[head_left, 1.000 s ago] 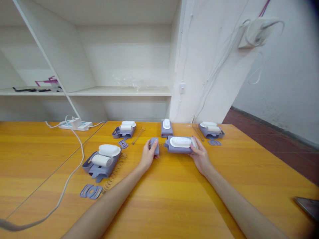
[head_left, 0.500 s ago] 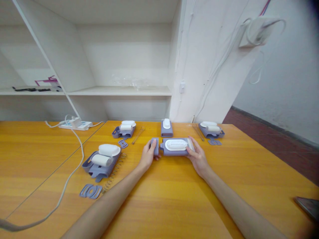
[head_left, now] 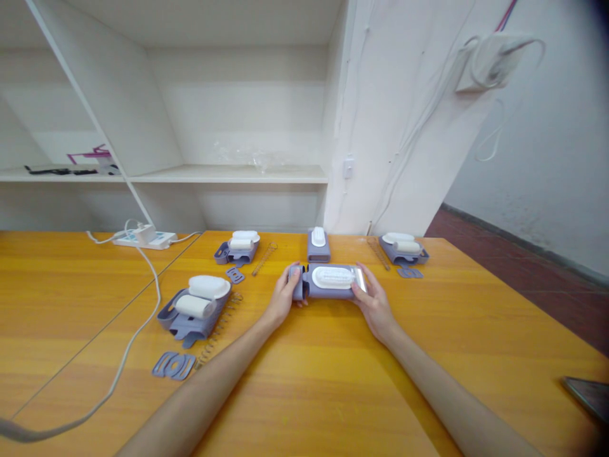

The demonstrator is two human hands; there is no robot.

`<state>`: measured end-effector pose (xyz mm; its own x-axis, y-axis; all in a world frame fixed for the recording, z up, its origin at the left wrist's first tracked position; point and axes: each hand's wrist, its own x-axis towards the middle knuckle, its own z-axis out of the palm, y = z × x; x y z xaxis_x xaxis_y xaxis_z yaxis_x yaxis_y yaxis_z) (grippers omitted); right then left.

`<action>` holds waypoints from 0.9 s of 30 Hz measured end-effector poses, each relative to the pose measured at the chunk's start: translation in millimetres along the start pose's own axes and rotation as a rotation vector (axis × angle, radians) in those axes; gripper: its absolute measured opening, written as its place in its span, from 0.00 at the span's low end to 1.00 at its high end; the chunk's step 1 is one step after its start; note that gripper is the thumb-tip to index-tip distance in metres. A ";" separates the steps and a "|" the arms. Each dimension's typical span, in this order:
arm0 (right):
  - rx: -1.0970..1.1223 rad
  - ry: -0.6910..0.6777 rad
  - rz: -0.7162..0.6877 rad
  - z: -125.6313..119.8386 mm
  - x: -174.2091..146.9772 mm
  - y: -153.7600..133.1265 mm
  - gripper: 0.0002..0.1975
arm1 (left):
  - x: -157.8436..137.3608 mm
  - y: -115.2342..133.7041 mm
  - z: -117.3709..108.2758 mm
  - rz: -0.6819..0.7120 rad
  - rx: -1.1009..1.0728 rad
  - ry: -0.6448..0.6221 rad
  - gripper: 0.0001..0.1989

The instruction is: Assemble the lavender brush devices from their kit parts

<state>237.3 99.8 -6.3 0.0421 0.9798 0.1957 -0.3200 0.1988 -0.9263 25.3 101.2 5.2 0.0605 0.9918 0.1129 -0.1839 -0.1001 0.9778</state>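
My left hand is closed around a small purple-grey end cap, thumb on top. Closed on the other end of a purple-grey plastic housing, my right hand keeps it lengthwise in front of me. A ribbed white oval piece lies on the housing's upper face, and a shiny pale strip shows by my right fingers. The housing's narrow tab points at the cap; the two are very close, and I cannot tell whether they touch. Just behind stands a similar purple-grey housing with a white oval piece.
Sets of purple-grey and white parts lie at left, back left and back right, with springs and flat purple-grey plates. A power strip and its cable are at left. A dark flat object lies at right.
The housing has shifted slightly left with my right hand, narrowing its gap to the end cap. The cap has turned a little, showing its hollow side.
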 end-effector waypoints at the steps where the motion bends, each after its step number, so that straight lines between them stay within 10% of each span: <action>1: -0.012 -0.005 -0.006 -0.2 0.1 0.3 0.35 | -0.7 0.7 0.0 0.000 0.021 0.000 0.31; 27: -0.222 -0.096 -0.114 1.6 -2.4 -3.2 0.37 | -1.9 -1.6 -0.4 0.013 0.141 0.101 0.28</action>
<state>236.6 96.8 -3.3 -0.0275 0.9460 0.3231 -0.1023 0.3188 -0.9423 25.0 99.5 3.4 -0.0410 0.9926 0.1145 -0.0441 -0.1163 0.9922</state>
